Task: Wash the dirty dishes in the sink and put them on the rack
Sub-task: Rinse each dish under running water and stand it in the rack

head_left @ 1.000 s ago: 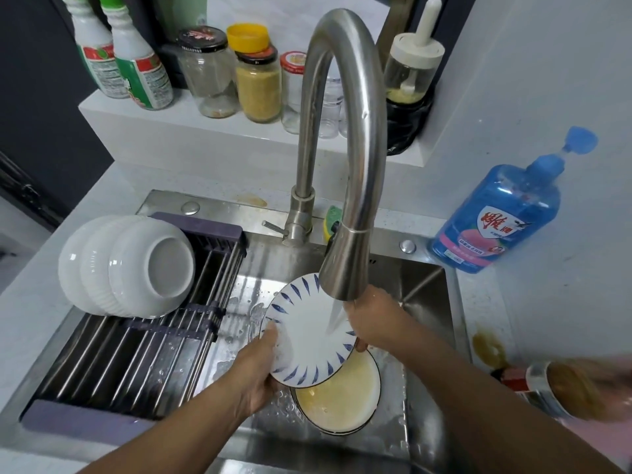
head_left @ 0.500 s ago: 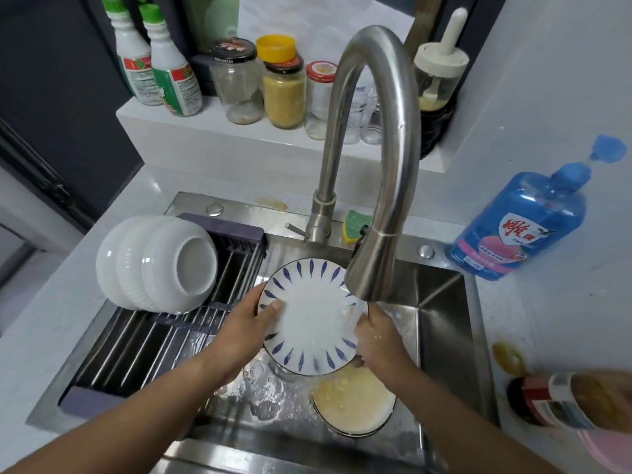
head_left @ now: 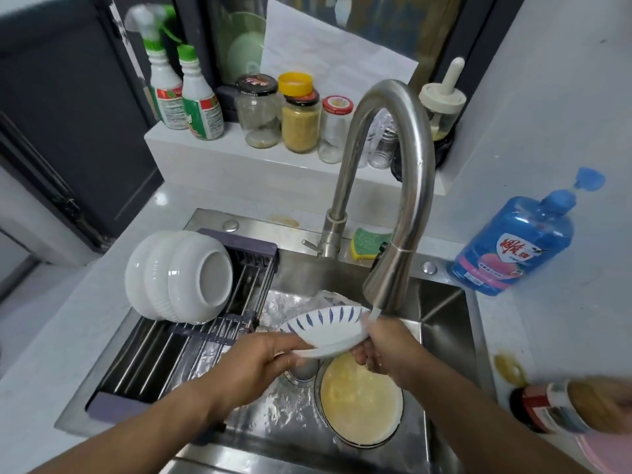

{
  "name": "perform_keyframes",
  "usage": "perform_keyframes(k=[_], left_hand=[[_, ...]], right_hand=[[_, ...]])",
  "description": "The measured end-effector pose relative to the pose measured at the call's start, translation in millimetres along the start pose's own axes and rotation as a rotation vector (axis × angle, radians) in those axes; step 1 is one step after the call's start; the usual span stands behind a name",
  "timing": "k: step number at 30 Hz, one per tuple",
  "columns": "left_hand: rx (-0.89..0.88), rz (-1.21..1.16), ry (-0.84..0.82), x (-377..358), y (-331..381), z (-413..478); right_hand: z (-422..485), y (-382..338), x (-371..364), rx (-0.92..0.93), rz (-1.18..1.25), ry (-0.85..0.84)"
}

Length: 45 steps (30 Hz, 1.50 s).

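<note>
Rinsing under spout (head_left: 386,285): striped plate (head_left: 328,328), tilted, above sink's (head_left: 444,319) middle. Left hand (head_left: 254,367) pinched near rim; right hand (head_left: 390,350) gripped right rim. Risk: wet rim could slip, dropping it onto soiled plate (head_left: 360,401) beneath.

striped plate (head_left: 328,328): white with blue dashes; I see it gripped at both rims, tilted almost edge-on over the sink (head_left: 441,313)
dirty plate (head_left: 360,398): flat on the sink floor, smeared with yellow residue
white bowls (head_left: 178,275): nested on their sides on the rack (head_left: 164,357)
</note>
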<state>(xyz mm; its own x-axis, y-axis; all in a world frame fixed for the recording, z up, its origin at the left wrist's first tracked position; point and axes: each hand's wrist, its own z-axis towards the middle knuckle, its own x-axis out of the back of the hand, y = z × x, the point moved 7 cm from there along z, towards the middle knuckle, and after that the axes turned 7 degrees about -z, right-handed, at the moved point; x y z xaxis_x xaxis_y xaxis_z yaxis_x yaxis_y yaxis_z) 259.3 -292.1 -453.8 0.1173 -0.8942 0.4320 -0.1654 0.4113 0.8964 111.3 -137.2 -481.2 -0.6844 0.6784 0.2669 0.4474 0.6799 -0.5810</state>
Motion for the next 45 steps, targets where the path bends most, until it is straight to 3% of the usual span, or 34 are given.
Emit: perform_keyframes(k=[3, 8, 13, 17, 26, 34, 45], left_hand=[[0.148, -0.302, 0.058, 15, -5, -1], [0.373, -0.695, 0.199, 33, -22, -9], [0.496, -0.811, 0.321, 58, -31, -16], [0.485, -0.837, 0.396, 86, -26, -20], [0.452, -0.661, 0.574, 156, -30, -11], [0.426, -0.215, 0.468, 208, -49, 23], [0.378, 0.463, 0.316, 206, -77, 40]], right_hand=[[-11, -1, -17, -0.035, 0.164, -0.054], [-20, 6, -71, -0.020, 0.202, -0.109], [-24, -12, -101, 0.110, 0.213, -0.047], [-23, -21, -121, 0.064, 0.322, -0.104], [-3, -61, -197, 0.006, 0.441, -0.281], [23, -81, -242, -0.150, 0.585, -0.308], [41, -51, -274, -0.270, 0.575, -0.249]])
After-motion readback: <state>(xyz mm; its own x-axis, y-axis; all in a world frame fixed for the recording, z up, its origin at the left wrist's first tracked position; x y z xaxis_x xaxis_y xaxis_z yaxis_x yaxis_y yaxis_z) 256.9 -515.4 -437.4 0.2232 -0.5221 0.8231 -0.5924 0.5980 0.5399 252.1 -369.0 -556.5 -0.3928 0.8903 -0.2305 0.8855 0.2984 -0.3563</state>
